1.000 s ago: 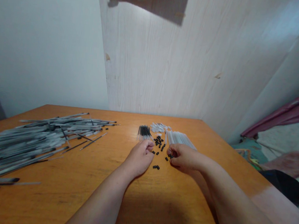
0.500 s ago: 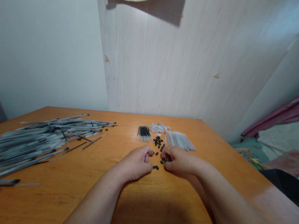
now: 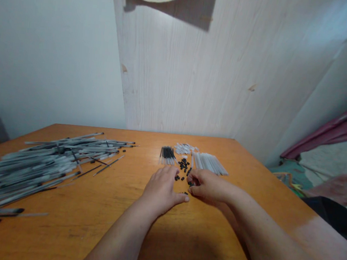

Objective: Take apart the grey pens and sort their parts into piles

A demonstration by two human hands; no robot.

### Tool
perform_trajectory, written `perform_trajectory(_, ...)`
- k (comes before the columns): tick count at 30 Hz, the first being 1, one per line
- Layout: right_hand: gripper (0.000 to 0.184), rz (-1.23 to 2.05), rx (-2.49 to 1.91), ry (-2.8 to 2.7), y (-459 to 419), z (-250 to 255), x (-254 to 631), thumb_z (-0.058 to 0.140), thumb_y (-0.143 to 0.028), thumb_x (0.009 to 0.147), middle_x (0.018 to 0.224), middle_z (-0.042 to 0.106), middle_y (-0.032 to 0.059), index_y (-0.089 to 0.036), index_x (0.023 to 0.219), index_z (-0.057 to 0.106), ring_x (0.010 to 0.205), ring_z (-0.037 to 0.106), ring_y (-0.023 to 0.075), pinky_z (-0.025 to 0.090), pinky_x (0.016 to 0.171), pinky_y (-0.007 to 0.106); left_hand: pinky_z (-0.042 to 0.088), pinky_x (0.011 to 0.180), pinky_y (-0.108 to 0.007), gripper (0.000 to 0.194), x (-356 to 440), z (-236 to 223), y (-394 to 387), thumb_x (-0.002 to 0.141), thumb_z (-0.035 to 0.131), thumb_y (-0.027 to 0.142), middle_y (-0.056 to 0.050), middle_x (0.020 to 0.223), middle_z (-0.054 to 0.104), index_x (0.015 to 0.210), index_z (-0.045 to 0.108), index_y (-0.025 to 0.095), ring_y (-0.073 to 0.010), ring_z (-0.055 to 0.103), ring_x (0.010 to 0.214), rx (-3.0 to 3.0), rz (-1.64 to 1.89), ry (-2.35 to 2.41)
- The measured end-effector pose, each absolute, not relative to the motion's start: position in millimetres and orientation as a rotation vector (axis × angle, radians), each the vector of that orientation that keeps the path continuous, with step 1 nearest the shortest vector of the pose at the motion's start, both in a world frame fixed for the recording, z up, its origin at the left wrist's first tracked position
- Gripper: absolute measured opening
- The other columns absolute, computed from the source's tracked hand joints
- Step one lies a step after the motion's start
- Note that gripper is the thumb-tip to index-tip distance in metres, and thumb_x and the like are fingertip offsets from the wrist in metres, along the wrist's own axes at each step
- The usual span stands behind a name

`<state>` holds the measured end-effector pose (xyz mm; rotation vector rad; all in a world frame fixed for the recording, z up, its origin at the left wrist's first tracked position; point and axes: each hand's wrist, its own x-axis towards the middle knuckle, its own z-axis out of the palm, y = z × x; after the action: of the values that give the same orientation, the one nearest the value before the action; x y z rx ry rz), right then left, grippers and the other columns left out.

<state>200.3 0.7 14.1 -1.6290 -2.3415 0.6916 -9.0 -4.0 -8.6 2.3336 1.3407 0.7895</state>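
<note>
Small black plugs (image 3: 184, 163) lie scattered on the wooden table between and beyond my hands. My left hand (image 3: 162, 189) rests palm down, fingers and thumb apart, with the thumb stretched right beside a black plug (image 3: 186, 193). Another plug (image 3: 177, 178) is close to its fingertips. Across from it, my right hand (image 3: 204, 183) has its fingers curled inward around a few black plugs (image 3: 190, 184) at the tabletop. The plugs under its fingers are partly hidden.
Behind the plugs lie a row of thin black-tipped rods (image 3: 167, 155), some short clear pieces (image 3: 184, 148) and a row of translucent tubes (image 3: 210, 163). A big heap of pen-like sticks (image 3: 54, 159) covers the table's left side. A wall (image 3: 179, 73) rises behind the table (image 3: 106, 217).
My left hand has opened from a curled shape, and its thumb has reached right to the near plugs. My right hand stays almost in place.
</note>
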Motion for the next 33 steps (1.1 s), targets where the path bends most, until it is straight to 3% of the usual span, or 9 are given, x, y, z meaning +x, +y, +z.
perform_trajectory(6, 0.018, 0.805, -1.605, -2.217, 5, 15, 206, 0.062, -0.024, 0.076, 0.069, 0.056, -0.0041, -0.02, 0.094, 0.06, 0.063, 0.049, 0.0125, 0.033, 0.055, 0.023, 0.038, 0.102, -0.045, 0.08, -4, -17, -2, 0.063, 0.083, 0.054, -0.013, 0.129, 0.056, 0.131, 0.054, 0.023, -0.0344, 0.049, 0.123, 2.392, 0.789, 1.275)
perform_trajectory(15, 0.028, 0.605, -1.618, -2.113, 15, 7, 208, 0.051, -0.009, 0.078, 0.093, 0.072, 0.0022, -0.021, 0.098, 0.068, 0.087, 0.062, 0.0178, 0.043, 0.074, 0.025, 0.039, 0.102, -0.042, 0.046, 3, -12, -8, 0.085, 0.065, 0.039, -0.009, 0.125, 0.058, 0.13, 0.059, 0.029, -0.0297, 0.05, 0.12, 2.498, 0.732, 1.091)
perform_trajectory(19, 0.028, 0.586, -1.609, -2.13, 16, 2, 208, 0.053, -0.013, 0.081, 0.092, 0.073, 0.0017, -0.022, 0.102, 0.069, 0.086, 0.063, 0.0181, 0.044, 0.074, 0.025, 0.039, 0.102, -0.043, 0.046, 5, -13, -10, 0.09, 0.058, 0.036, -0.009, 0.128, 0.056, 0.136, 0.056, 0.034, -0.0294, 0.049, 0.12, 2.55, 0.685, 1.11)
perform_trajectory(27, 0.039, 0.538, -1.56, -2.212, 22, -5, 210, 0.049, -0.01, 0.081, 0.111, 0.074, 0.0039, -0.022, 0.109, 0.072, 0.104, 0.064, 0.0192, 0.046, 0.09, 0.027, 0.039, 0.099, -0.044, 0.043, 6, -18, -10, 0.094, 0.05, 0.036, -0.009, 0.128, 0.056, 0.136, 0.056, 0.035, -0.0296, 0.049, 0.119, 2.601, 0.638, 1.136)
perform_trajectory(33, 0.037, 0.539, -1.521, -2.169, 24, -10, 213, 0.048, -0.011, 0.08, 0.103, 0.075, 0.0019, -0.023, 0.103, 0.074, 0.096, 0.065, 0.0174, 0.047, 0.086, 0.026, 0.038, 0.103, -0.045, 0.043, 6, -17, -11, 0.094, 0.05, 0.038, -0.008, 0.132, 0.055, 0.137, 0.055, 0.033, -0.0281, 0.048, 0.122, 2.637, 0.618, 1.167)
